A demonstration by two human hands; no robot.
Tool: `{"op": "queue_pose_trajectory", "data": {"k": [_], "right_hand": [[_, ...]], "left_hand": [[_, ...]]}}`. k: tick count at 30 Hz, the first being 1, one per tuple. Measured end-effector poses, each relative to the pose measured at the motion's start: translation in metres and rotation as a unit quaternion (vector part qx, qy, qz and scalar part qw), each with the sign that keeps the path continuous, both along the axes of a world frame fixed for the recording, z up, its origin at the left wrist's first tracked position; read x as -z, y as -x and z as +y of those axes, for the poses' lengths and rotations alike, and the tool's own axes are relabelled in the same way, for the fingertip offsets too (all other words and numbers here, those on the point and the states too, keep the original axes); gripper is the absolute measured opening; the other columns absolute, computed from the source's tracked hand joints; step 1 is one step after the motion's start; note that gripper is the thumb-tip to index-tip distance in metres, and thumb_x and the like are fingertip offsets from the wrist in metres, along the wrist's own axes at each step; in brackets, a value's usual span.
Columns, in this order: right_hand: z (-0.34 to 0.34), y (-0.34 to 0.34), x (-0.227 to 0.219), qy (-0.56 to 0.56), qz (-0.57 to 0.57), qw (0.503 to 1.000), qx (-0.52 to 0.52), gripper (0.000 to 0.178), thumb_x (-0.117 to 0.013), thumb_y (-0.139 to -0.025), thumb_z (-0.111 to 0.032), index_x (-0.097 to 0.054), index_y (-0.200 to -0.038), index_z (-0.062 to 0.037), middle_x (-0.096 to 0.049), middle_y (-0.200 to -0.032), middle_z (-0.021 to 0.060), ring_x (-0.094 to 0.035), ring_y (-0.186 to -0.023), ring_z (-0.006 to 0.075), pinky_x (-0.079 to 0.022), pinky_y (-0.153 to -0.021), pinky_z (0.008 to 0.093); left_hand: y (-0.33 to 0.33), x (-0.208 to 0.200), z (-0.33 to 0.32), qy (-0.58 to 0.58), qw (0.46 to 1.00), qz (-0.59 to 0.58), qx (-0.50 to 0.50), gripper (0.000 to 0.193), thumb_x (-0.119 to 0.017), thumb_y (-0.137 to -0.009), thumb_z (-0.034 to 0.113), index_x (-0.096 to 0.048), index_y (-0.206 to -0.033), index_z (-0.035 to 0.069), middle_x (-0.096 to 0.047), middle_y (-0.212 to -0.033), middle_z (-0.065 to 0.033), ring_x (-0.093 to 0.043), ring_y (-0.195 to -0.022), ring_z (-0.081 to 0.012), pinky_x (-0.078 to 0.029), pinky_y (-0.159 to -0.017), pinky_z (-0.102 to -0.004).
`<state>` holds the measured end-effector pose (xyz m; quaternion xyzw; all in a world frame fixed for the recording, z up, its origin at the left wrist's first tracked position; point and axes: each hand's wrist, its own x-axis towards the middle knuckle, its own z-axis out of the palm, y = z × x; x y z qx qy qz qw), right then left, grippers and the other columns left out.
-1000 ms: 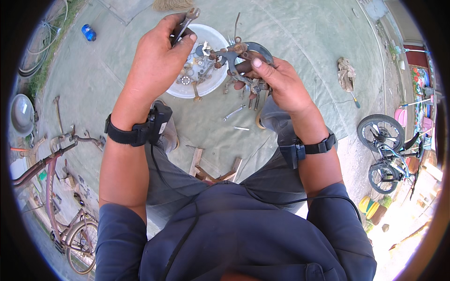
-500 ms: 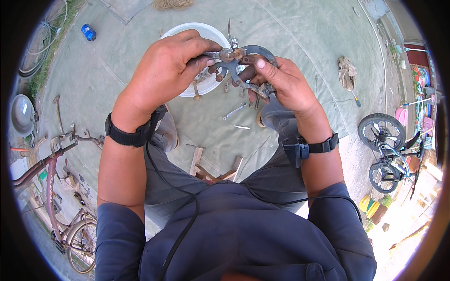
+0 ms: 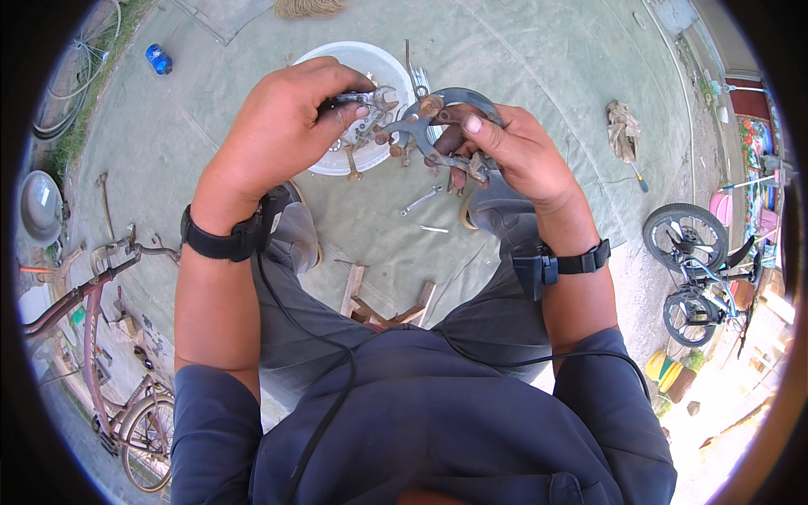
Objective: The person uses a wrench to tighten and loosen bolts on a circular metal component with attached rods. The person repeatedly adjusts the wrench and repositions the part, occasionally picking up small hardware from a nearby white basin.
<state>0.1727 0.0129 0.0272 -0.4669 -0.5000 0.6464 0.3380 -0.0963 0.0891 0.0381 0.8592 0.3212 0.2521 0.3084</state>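
My left hand (image 3: 295, 126) pinches an open-end wrench (image 3: 385, 98) between thumb and fingers. Its jaw points right, over a white round basin (image 3: 392, 61) with small metal parts in it. In my right hand (image 3: 532, 151) is a worn bicycle brake caliper (image 3: 475, 96), with dark curved arms and rusty bolts. The thumb presses on top, while some of the fingers behind it are hidden. A small gap separates the wrench jaw from the caliper's rusty nut. Below them, another wrench (image 3: 421, 199) lies on the green ground sheet.
A thin pale strip (image 3: 434, 229) and a wooden frame (image 3: 404, 315) are between my legs. At left are a bicycle frame (image 3: 93, 337) and a blue bottle (image 3: 158, 58). On the right are a small bicycle (image 3: 686, 244), a crumpled cloth (image 3: 622, 130) and a screwdriver (image 3: 641, 182).
My left hand has drawn the wrench leftward, off the caliper's nut. The caliper stays in my right hand, slightly shifted.
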Motion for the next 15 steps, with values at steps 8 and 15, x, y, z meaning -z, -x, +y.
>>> {"op": "queue_pose_trajectory", "data": {"k": [8, 15], "right_hand": [[0.0010, -0.0075, -0.0001, -0.082, -0.002, 0.997, 0.006, 0.045, -0.064, -0.098, -0.035, -0.065, -0.124, 0.0020, -0.070, -0.106, 0.0070, -0.062, -0.095, 0.0137, -0.050, -0.084, 0.0293], [0.0033, -0.0091, -0.0004, -0.075, 0.049, 0.994, 0.058, 0.042, -0.065, -0.098, -0.032, -0.065, -0.120, 0.0029, -0.070, -0.100, 0.0069, -0.063, -0.091, 0.0139, -0.051, -0.082, 0.0294]], "left_hand": [[-0.0021, 0.0008, -0.0036, 0.156, 0.987, -0.020, -0.033, 0.020, -0.064, -0.096, 0.011, -0.066, -0.112, -0.002, -0.067, -0.086, -0.0044, -0.058, -0.074, -0.0103, -0.049, -0.068, -0.0274], [-0.0062, -0.0041, -0.0054, 0.226, 0.972, -0.043, -0.053, 0.019, -0.059, -0.100, 0.015, -0.066, -0.106, -0.002, -0.063, -0.077, -0.0057, -0.056, -0.066, -0.0122, -0.048, -0.062, -0.0299]]}}
